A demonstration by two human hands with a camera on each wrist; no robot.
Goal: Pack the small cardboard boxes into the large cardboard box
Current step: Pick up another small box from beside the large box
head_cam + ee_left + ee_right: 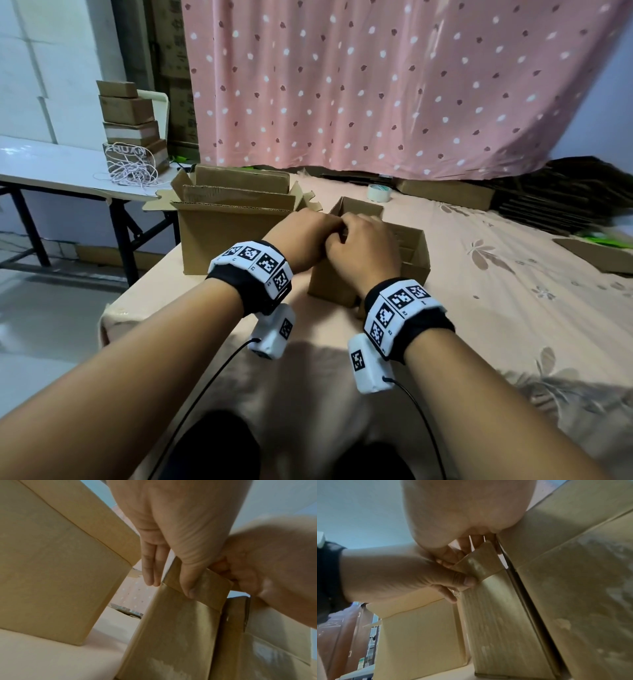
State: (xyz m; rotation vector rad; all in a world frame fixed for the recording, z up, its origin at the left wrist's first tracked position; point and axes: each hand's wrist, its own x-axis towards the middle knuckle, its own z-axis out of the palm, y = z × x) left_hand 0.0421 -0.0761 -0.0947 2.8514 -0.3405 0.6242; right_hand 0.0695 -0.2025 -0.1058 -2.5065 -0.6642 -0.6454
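An open brown cardboard box [419,260] stands on the pink-clothed table [496,308] in front of me, and both hands meet at its near top edge. My left hand [301,236] pinches a short taped flap [211,588] of this box [180,635], thumb on the outside and fingers behind. My right hand [363,253] curls its fingers over the same flap [481,563] from the other side. A second open box [219,240] with raised flaps stands just to the left. What lies inside either box is hidden. Small boxes [126,113] are stacked on a white side table [51,164].
A tangle of white string [130,171] lies by the stacked boxes. A tape roll [378,193] sits behind the boxes. Flattened cardboard [445,195] and a dark pile of sheets [565,198] lie at the back right. A polka-dot curtain [376,85] hangs behind.
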